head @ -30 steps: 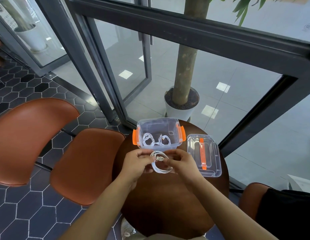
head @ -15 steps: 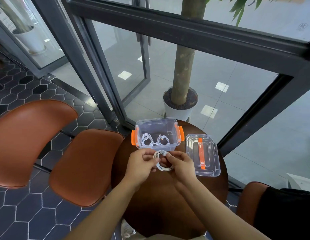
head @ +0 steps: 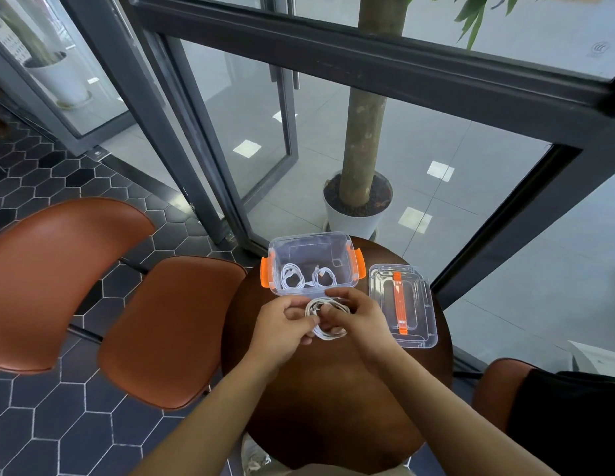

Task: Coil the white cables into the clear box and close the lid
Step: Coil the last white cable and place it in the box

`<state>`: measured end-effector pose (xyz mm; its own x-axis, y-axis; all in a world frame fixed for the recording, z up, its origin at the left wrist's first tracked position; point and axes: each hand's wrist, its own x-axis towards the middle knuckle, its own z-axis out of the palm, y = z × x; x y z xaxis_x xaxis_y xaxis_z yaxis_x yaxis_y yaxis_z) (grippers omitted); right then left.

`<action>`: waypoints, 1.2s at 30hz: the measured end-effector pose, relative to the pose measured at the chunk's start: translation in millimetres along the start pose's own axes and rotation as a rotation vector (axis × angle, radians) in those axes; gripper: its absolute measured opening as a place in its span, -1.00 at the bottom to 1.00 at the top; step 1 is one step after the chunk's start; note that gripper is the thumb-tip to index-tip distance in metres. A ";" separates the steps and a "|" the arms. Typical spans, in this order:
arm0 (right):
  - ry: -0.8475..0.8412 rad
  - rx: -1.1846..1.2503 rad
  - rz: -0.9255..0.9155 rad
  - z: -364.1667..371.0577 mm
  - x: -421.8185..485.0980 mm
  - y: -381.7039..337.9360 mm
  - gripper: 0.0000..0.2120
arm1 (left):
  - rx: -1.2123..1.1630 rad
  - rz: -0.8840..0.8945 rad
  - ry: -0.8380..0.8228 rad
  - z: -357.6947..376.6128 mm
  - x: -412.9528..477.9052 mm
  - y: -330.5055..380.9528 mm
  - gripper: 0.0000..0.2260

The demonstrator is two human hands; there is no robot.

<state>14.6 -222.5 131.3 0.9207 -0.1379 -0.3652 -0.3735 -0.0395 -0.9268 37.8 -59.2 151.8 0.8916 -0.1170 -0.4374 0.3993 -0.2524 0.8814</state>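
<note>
A white cable [head: 328,333] is pinched in a loop by the left grip [head: 282,324] and the right grip [head: 359,321], just in front of the clear box [head: 309,243] on the counter [head: 333,389]. The loop should be kept small and tight, to be laid beside the coils [head: 292,276] inside.

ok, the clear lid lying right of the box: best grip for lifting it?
Pinch the lid by its near short edge, from above with the right hand once that lets go of the white cable. The lid lies flat on the table, and its orange handle looks folded flush, so the rim is probably the easier hold.
</note>
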 end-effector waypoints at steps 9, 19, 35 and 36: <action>-0.063 0.114 0.096 -5.7 0.5 -3.1 -0.68 | -0.121 -0.064 0.015 -4.8 2.5 2.9 -0.76; -0.052 0.015 0.072 -9.4 -1.2 6.0 -0.83 | -0.159 -0.084 0.013 -1.2 -2.1 1.6 -0.77; 0.039 -0.097 -0.001 -21.6 -2.2 4.5 -0.90 | -0.165 -0.081 0.075 -2.1 -4.0 -0.1 -0.83; 0.043 -0.099 0.001 -24.3 -0.8 4.6 -0.90 | -0.176 -0.093 0.086 -2.5 -2.7 -1.1 -0.83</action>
<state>9.4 -246.6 129.5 0.9154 -0.1802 -0.3600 -0.3858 -0.1368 -0.9124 35.4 -56.2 152.5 0.8613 -0.0173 -0.5078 0.5047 -0.0860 0.8590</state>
